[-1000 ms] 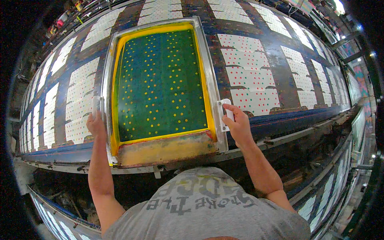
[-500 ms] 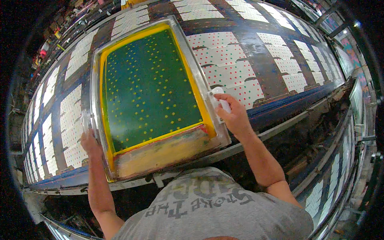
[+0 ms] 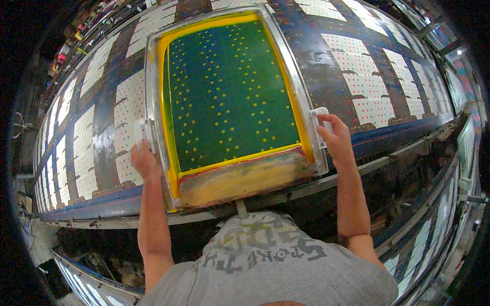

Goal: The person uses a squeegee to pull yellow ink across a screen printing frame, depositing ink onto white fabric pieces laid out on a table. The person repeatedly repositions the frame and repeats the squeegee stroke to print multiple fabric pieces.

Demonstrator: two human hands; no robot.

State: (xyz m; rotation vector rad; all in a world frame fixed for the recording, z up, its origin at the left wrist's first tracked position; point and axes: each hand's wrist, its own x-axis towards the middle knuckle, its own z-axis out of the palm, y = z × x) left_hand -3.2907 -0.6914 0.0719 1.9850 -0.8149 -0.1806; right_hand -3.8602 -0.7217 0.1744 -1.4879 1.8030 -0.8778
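Note:
A screen-printing frame (image 3: 306,84) with a silver metal rim lies in front of me over a long table. Its mesh (image 3: 229,97) is dark green with rows of small yellow dots and a thick yellow border; the near strip is smeared with yellow ink. My left hand (image 3: 146,160) is closed on the white handle (image 3: 142,131) at the frame's left side. On the right side, my right hand (image 3: 336,136) curls its fingers round the other white handle (image 3: 320,111). Whether the frame touches the table or hovers just above, I cannot tell.
Columns of white dotted sheets cover the dark table, to the left (image 3: 85,153) and right (image 3: 365,81) of the frame. A metal rail (image 3: 301,191) runs along the near table edge. Behind me at lower right is another table (image 3: 416,250) with white sheets.
Both hands have carried the frame to the right. It now covers the sheets with red and green dots beside it before, and a column of dotted sheets shows at its left.

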